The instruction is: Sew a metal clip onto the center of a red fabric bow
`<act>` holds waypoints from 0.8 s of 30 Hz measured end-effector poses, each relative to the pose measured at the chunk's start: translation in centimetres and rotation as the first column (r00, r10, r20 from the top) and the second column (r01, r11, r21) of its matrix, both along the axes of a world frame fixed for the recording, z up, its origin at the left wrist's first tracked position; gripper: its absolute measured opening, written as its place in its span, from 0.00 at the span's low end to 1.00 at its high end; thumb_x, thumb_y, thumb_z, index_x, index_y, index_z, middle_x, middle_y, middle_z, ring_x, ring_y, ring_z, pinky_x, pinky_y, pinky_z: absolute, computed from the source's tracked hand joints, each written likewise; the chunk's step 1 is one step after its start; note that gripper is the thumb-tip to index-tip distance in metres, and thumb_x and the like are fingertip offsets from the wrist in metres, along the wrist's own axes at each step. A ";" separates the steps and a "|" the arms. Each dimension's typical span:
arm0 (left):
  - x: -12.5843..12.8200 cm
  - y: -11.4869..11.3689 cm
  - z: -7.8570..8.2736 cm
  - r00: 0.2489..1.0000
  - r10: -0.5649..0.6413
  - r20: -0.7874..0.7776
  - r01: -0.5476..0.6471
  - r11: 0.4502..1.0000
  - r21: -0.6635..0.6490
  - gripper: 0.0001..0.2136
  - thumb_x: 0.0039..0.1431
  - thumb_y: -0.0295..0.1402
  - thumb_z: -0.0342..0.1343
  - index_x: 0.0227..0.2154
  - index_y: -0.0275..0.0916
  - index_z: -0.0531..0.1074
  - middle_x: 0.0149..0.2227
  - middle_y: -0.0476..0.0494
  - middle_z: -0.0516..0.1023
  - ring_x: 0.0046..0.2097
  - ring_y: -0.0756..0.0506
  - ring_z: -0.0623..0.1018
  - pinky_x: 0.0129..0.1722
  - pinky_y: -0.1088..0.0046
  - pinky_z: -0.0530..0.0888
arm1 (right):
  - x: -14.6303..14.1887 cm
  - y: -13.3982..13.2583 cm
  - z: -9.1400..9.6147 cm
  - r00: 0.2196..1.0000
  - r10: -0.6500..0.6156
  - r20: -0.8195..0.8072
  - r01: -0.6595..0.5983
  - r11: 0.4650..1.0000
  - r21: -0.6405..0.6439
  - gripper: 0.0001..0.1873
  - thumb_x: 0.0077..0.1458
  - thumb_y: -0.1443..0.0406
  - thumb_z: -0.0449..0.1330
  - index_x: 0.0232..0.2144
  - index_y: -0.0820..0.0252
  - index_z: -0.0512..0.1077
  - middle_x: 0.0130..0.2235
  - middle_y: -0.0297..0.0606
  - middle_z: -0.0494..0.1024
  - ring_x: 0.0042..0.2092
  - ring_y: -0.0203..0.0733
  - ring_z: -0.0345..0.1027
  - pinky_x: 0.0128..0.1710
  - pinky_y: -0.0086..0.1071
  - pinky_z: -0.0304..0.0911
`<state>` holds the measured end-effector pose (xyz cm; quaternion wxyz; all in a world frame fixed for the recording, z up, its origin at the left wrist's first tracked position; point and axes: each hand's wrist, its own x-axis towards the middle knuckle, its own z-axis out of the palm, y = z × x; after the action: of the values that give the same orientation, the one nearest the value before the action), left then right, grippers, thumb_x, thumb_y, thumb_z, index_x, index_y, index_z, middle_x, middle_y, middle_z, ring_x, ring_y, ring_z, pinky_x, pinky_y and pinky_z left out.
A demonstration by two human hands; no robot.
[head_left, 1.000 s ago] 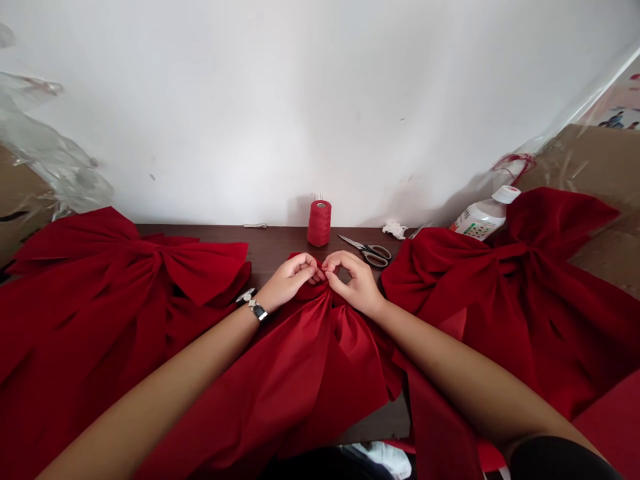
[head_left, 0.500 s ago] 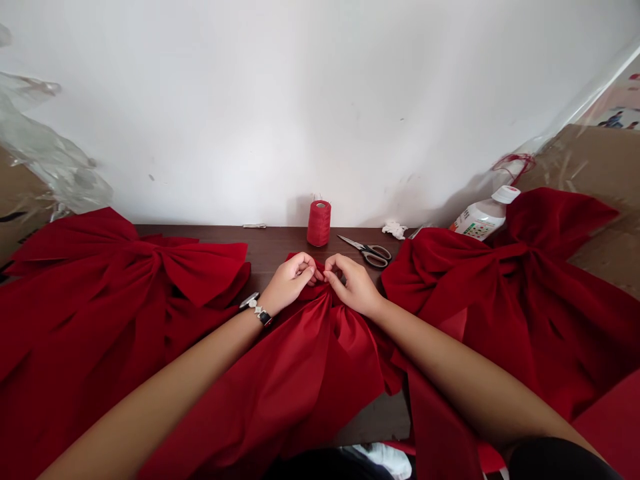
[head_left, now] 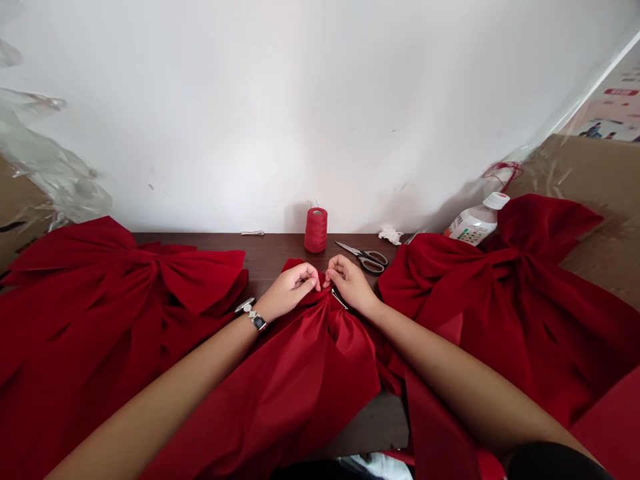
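Observation:
A piece of red fabric (head_left: 310, 373) lies gathered into pleats on the dark wooden table (head_left: 270, 250) in front of me. My left hand (head_left: 293, 288) pinches the gathered middle from the left, a watch on its wrist. My right hand (head_left: 350, 283) pinches the same spot from the right, fingers curled; a thin metal pin or needle shows just under it. Both hands are closed on the fabric's pinched centre.
A red thread spool (head_left: 316, 230) stands at the wall, scissors (head_left: 367, 257) to its right. Finished red bows lie at the left (head_left: 125, 280) and right (head_left: 500, 287). A white bottle (head_left: 475, 223) leans by the right bow. Clear plastic and cardboard flank both sides.
Both hands have stayed pinched on the fabric's centre, with fingers shifting slightly. The view has tilted a little, so everything sits a bit lower in frame.

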<state>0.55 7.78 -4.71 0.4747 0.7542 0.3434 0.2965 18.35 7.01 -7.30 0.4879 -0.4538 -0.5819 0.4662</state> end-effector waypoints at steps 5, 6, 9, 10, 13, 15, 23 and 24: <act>-0.3 0.3 0.0 0.998 -0.069 -0.013 0.069 0.998 0.008 0.07 0.62 0.35 0.47 0.31 0.38 0.65 0.32 0.47 0.73 0.37 0.47 0.73 0.42 0.70 0.68 | -0.1 -0.2 0.2 0.994 -0.056 0.097 0.053 0.998 0.029 0.04 0.55 0.68 0.49 0.29 0.59 0.57 0.26 0.28 0.69 0.27 0.33 0.69 0.32 0.27 0.63; -0.4 0.3 0.0 0.998 -0.067 -0.020 0.067 0.998 0.008 0.07 0.62 0.35 0.47 0.31 0.38 0.65 0.32 0.48 0.73 0.37 0.47 0.73 0.41 0.71 0.68 | -0.2 -0.2 0.2 0.991 -0.066 0.117 0.062 0.997 0.043 0.04 0.56 0.68 0.49 0.29 0.59 0.57 0.26 0.28 0.68 0.27 0.33 0.70 0.33 0.28 0.62; -0.4 0.4 0.1 0.999 -0.044 -0.032 0.045 0.999 0.019 0.07 0.62 0.35 0.47 0.31 0.38 0.65 0.32 0.48 0.72 0.36 0.48 0.72 0.40 0.71 0.68 | -0.2 -0.2 0.0 0.987 -0.089 0.133 0.081 0.995 0.066 0.04 0.56 0.68 0.48 0.29 0.58 0.57 0.27 0.29 0.68 0.28 0.34 0.71 0.33 0.28 0.62; -0.4 0.4 0.1 0.999 -0.034 -0.029 0.035 0.999 0.025 0.07 0.62 0.35 0.47 0.31 0.38 0.65 0.32 0.48 0.72 0.35 0.48 0.72 0.40 0.71 0.68 | -0.2 -0.1 -0.1 0.988 -0.094 0.125 0.086 0.994 0.068 0.04 0.56 0.68 0.48 0.29 0.58 0.57 0.27 0.29 0.68 0.27 0.33 0.71 0.32 0.28 0.63; -0.3 0.4 0.2 1.000 0.009 0.003 -0.009 1.000 0.026 0.08 0.61 0.37 0.49 0.31 0.38 0.66 0.31 0.47 0.72 0.34 0.48 0.72 0.39 0.71 0.69 | -0.1 0.0 -0.3 0.993 -0.082 0.081 0.076 0.994 0.084 0.04 0.57 0.66 0.49 0.29 0.58 0.57 0.27 0.29 0.68 0.27 0.33 0.70 0.32 0.28 0.63; -0.2 0.4 0.2 0.999 0.046 0.027 -0.046 0.999 0.009 0.09 0.60 0.38 0.50 0.30 0.37 0.67 0.30 0.47 0.73 0.33 0.48 0.73 0.39 0.71 0.70 | -0.1 0.0 -0.4 0.998 -0.041 0.039 0.037 0.995 0.096 0.06 0.57 0.63 0.51 0.30 0.59 0.58 0.26 0.30 0.69 0.27 0.34 0.70 0.33 0.28 0.63; 0.1 0.4 -0.1 0.981 0.162 0.107 -0.154 0.985 -0.079 0.09 0.57 0.38 0.54 0.30 0.36 0.70 0.29 0.46 0.75 0.32 0.49 0.73 0.38 0.71 0.70 | 0.0 -0.4 0.1 0.997 0.073 0.007 -0.073 0.980 0.187 0.13 0.55 0.56 0.59 0.30 0.60 0.65 0.27 0.34 0.72 0.30 0.34 0.67 0.36 0.29 0.64; 0.2 0.4 -0.1 0.981 0.161 0.112 -0.152 0.985 -0.085 0.09 0.57 0.38 0.54 0.30 0.36 0.70 0.29 0.46 0.75 0.32 0.49 0.74 0.38 0.71 0.71 | 0.0 -0.5 0.2 0.997 0.077 0.017 -0.079 0.979 0.187 0.13 0.55 0.56 0.59 0.30 0.61 0.65 0.28 0.34 0.72 0.31 0.34 0.67 0.37 0.29 0.64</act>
<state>0.70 8.21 -4.83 0.4978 0.6874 0.3838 0.3637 18.31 6.55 -7.13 0.5071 -0.3848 -0.6430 0.4258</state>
